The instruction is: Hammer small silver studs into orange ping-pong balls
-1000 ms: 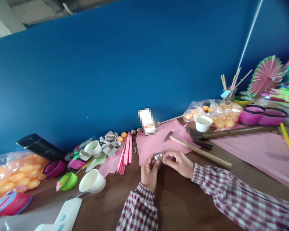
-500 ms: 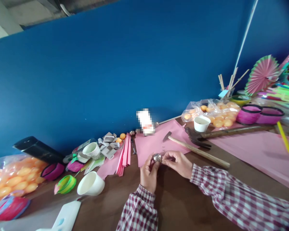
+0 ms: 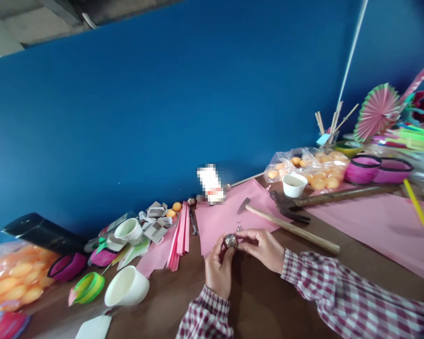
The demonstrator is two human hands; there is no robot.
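Observation:
My left hand (image 3: pixel 219 268) and my right hand (image 3: pixel 263 247) meet over the brown table (image 3: pixel 268 306), both pinched round a small shiny silver ball (image 3: pixel 230 240). The fingers of each hand are curled closed on it. Just beyond the ball, a few tiny silver beads (image 3: pixel 239 226) lie on a pink paper sheet (image 3: pixel 226 219). Both sleeves are red-and-white plaid.
A small hammer (image 3: pixel 289 226) with a wooden handle and a bigger claw hammer (image 3: pixel 325 197) lie right of the hands. White cups (image 3: pixel 127 287) (image 3: pixel 294 184), bags of orange balls (image 3: pixel 314 167) (image 3: pixel 10 278), folded pink strips (image 3: pixel 180 230), pink baskets (image 3: pixel 378 168) and paper fans (image 3: pixel 376 112) line the blue wall.
The view has shifted slightly, so everything sits a little lower and more to the left. My hands keep hold of the silver ball, with little movement between them.

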